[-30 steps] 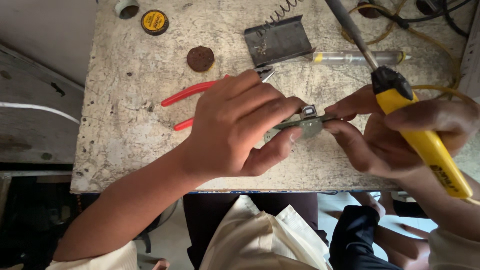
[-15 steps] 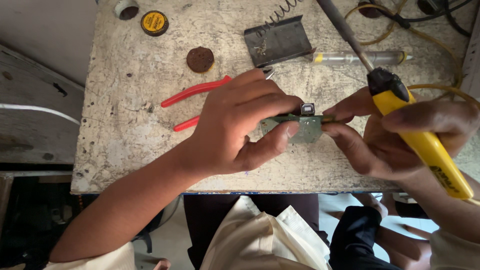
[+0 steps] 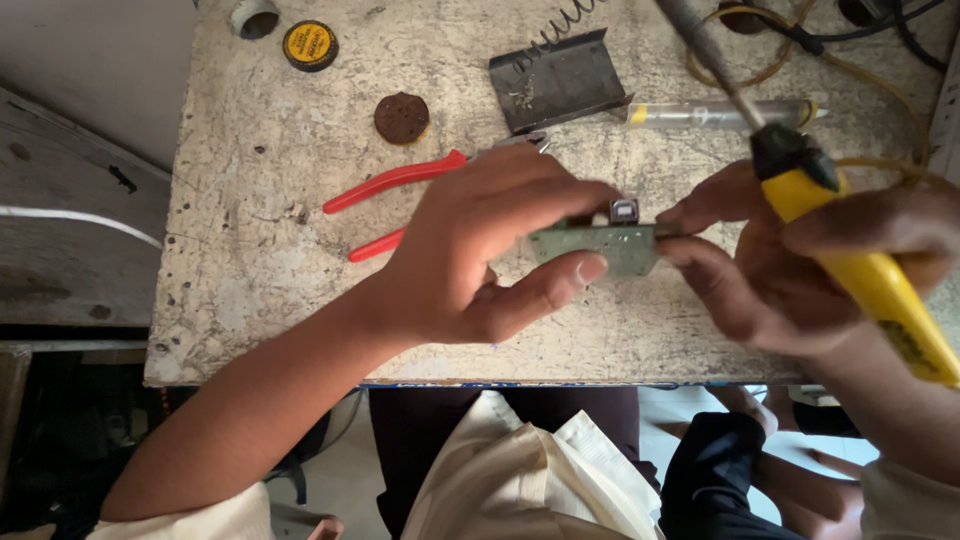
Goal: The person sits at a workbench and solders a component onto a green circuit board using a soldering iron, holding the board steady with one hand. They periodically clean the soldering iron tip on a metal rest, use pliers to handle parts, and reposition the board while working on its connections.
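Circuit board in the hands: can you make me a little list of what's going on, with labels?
held thing: small green circuit board, pinched at both ends
left hand: grips the board's left end, thumb underneath
right hand: holds the board's right end and a yellow-handled soldering iron, tip pointing away
surface: worn workbench
behind the left hand: red-handled pliers
farther back: bent metal stand, brown round pad, yellow-lidded round tin, clear pen-shaped tool
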{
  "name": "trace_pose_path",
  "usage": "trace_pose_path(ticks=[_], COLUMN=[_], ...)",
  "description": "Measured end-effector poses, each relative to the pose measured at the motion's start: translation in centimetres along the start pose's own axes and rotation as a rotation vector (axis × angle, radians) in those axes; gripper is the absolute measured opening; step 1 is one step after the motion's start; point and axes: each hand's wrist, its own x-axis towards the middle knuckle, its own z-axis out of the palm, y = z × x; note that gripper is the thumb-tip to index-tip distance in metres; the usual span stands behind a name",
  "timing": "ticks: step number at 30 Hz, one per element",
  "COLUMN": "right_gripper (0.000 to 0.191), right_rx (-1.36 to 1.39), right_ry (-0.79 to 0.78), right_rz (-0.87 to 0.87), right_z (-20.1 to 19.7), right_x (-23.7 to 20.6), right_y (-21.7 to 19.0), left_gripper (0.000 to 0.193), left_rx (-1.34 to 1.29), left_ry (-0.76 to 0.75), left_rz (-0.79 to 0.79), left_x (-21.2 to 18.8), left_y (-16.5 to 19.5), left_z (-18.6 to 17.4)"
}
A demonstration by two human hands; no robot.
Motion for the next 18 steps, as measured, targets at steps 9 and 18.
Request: trace_pose_path(ticks=[9, 18], right_gripper=[0.071, 0.057], right_rx=[0.013, -0.112], right_ry=[0.001, 0.000], right_rz=[-0.008, 0.088], right_z=[-0.3, -2.2], right_x=[-1.7, -0.9], right_y=[1.8, 2.8], left_gripper=[0.034, 0.030], left_rx=[-0.313, -0.196], left_ry=[-0.001, 0.186], left_rz=[-0.099, -0.011], left_x=[-0.7, -0.4], left_y=[-1.6, -3.1], left_z=[0.5, -1.3])
